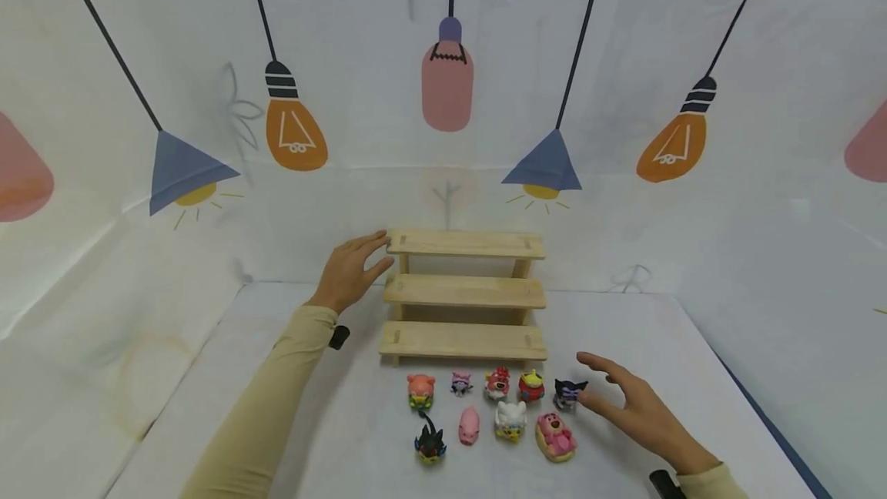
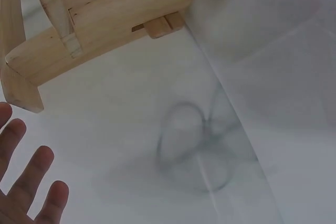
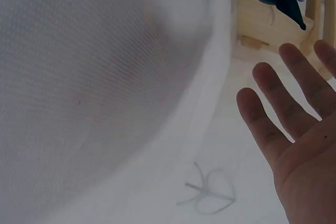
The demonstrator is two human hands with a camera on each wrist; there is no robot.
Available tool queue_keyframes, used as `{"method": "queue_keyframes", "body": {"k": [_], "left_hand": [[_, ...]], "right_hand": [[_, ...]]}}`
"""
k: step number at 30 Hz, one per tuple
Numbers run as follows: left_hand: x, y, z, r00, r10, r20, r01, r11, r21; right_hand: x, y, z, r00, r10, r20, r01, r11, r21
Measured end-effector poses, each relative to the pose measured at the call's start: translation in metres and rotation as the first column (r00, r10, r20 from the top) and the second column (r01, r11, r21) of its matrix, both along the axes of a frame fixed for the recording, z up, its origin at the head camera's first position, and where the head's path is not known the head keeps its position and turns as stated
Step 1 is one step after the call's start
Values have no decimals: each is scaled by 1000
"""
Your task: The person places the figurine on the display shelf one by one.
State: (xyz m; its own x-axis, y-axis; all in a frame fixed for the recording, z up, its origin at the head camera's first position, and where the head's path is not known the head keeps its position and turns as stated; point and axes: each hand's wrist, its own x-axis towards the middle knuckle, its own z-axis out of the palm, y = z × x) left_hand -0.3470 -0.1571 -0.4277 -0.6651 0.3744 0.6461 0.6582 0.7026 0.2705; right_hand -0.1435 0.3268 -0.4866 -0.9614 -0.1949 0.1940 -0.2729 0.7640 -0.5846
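Wooden three-step shelf stands just right of the left hand — its straight fingers reach the top step's left end. Further right, the right hand hovers spread and relaxed, the black-eared figurine just beside its fingertips — not gripped.

Toy figures before stepped shelf — on table

White fabric backdrop printed with orange bulbs, pink bulbs and blue cone lamps is hanging behind and wrapping both sides; creased white cloth floor is lying flat; even lighting is showing throughout.
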Motion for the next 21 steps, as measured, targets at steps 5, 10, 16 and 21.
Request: {"method": "queue_keyframes", "body": {"k": [5, 10, 16, 21], "left_hand": [[-3, 3, 2, 999, -18, 51, 18, 1000, 1], [-2, 4, 2, 986, 2, 167, -4, 1000, 12], [-2, 6, 7, 983, 12, 183, -15, 1000, 14], [-2, 7, 10, 988, 28, 155, -30, 999, 15]], "right_hand": [[-2, -2, -3, 1000, 26, -14, -26, 1000, 14], [-2, -3, -6, 998, 57, 12, -58, 998, 23], [-4, -2, -8, 995, 96, 15, -96, 995, 20], [-7, -1, -13, 993, 114, 10, -115, 993, 12]]}}
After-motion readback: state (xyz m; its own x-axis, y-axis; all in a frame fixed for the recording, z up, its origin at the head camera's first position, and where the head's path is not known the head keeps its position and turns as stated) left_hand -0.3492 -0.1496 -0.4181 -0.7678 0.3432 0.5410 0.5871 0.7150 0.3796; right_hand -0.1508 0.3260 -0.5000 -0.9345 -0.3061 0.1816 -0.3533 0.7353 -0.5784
